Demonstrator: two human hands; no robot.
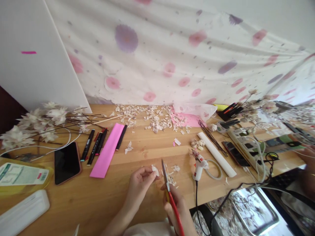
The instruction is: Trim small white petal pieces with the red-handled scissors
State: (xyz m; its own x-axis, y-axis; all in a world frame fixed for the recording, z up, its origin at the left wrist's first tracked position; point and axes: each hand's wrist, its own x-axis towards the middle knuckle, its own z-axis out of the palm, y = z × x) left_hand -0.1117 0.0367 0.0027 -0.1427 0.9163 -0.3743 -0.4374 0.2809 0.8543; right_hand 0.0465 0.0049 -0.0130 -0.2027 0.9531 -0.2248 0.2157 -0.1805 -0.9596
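One small white petal-like piece is sitting at the tips of the thumb and index finger of our left hand, its pale edge showing past the thumb. The scissors are standing just to its right, pointing to the far side and apart from it.

Loose trimmings are lying on the table to the right of the piece, and the blades are partly covering our view of them. To the far left of our fingers, a white paper-like blossom is resting near a pink strip, which is slanting between dark markers. Farther left, a phone is lying face up. On the right, a white glue gun is trailing its black cord toward the near side, and a long white bar is stretching beyond it. Along the far side, a heap of scraps is spreading below the floral cloth.

With our left thumb and index finger we are pinching the piece. With our right hand we are gripping the scissors by their red handle; how far the blades are parting, we cannot tell.
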